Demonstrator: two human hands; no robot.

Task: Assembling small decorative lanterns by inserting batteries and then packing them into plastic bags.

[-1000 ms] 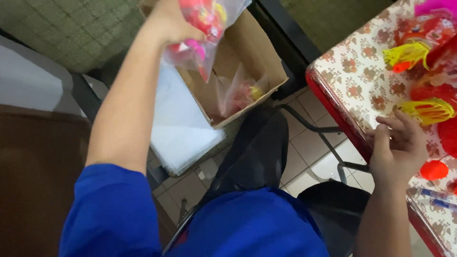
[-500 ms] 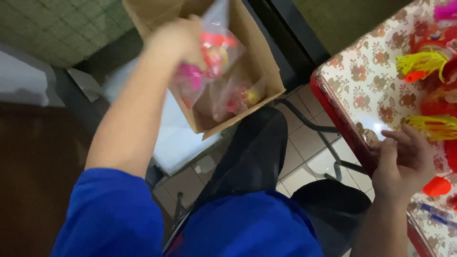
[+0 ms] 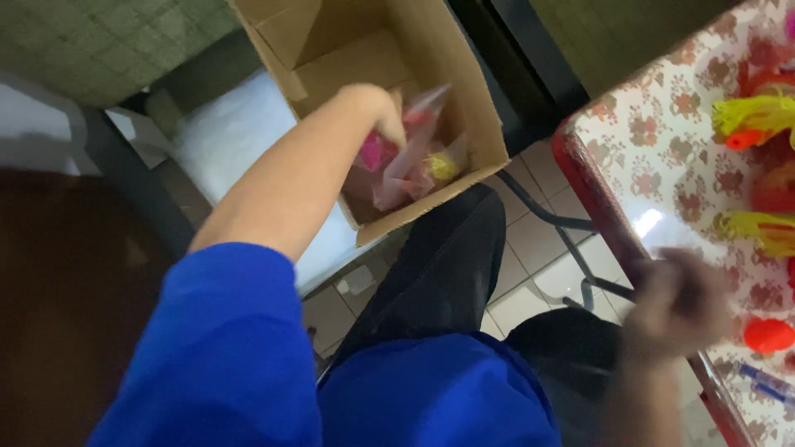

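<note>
The left hand pinches a clear bag of pink and yellow toys down in the cardboard box on the floor, and I cannot tell if the blurry right hand by the worktop is closed, so it might knock the little red ball off the edge.

To your right, the table has a red edge and a cream cloth printed with reddish flowers. Lying on it: two yellow fringed toys, one near the far end, one nearer you; a small orange-red ball near the front edge; a blue pen just beside it. Below you, the tiled floor carries an open cardboard box and a white sheet touching its side.
</note>
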